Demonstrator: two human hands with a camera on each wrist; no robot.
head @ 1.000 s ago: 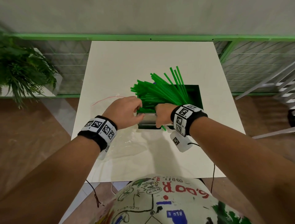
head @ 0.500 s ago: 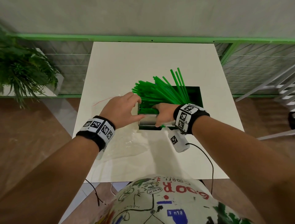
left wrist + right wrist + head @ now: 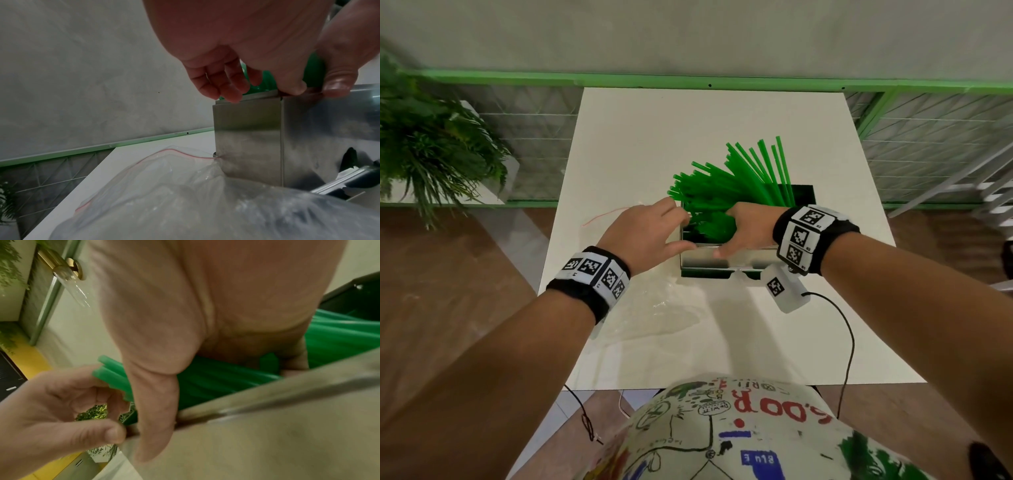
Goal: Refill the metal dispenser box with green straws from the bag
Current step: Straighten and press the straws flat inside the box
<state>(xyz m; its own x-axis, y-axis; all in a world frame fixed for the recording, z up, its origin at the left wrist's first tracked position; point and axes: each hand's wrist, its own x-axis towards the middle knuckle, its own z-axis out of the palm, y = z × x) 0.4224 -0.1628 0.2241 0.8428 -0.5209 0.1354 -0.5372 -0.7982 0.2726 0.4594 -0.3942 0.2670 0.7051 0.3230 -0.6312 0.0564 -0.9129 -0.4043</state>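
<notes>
White square table [image 3: 688,137], metal dispenser box [image 3: 705,262] standing upright right of centre, clear zip bag [image 3: 664,315] with red seal strip lying crumpled at its left and near sides, touching the box wall.

Frame blurred. Right hand [image 3: 216,305] fills the upper centre, palm laid over a bundle of green straws [image 3: 216,378] lying across the open top of the metal box [image 3: 277,426], thumb hanging down outside the box's near wall; its other digits mostly hidden behind the palm. Left hand [image 3: 51,410] at lower left: fingers [image 3: 68,381] curled beside the straw ends that jut past the box's corner, thumb tip touching that corner's rim; brass lamp [image 3: 63,270] and plant leaves [image 3: 10,264] at upper left.
</notes>
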